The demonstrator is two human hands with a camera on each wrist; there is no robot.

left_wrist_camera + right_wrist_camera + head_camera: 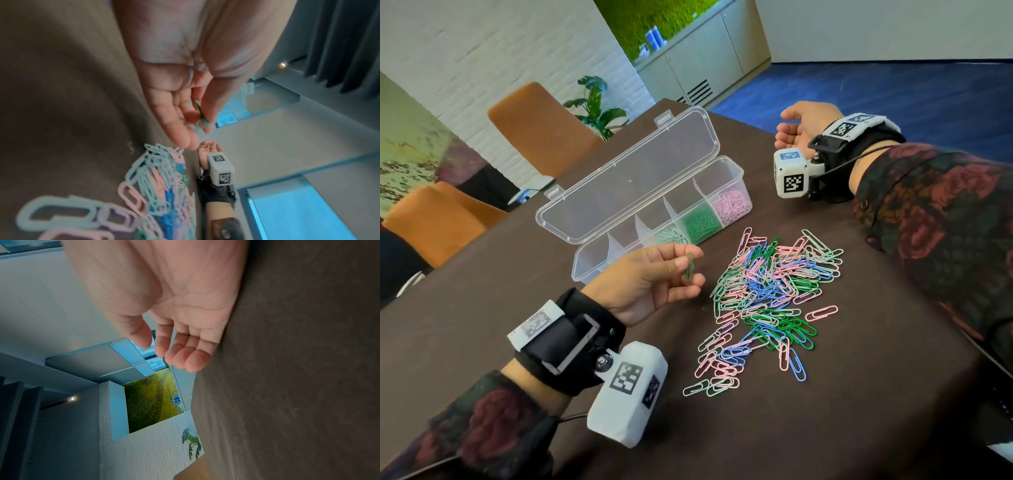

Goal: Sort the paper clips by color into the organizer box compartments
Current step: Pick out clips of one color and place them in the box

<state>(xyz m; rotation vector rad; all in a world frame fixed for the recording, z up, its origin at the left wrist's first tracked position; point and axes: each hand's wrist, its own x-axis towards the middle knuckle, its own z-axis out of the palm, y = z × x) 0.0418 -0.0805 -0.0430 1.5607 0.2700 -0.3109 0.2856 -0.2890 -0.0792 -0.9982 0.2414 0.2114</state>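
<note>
Left hand [650, 284], nearest you: pinches one dark green clip [689, 266] just off the box [585, 260] front wall. Right hand [799, 125]: loosely curled, holding nothing, by the tabletop's far edge. Pile [767, 294]: mid-tabletop. Risk: the light-green and dark-green compartments adjoin; your thin pinch may slip, misdropping the clip.

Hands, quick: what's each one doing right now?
Left hand: pinching one dark green paper clip.
Right hand: open, holding nothing, fingers loosely curled, resting on the table.
</note>
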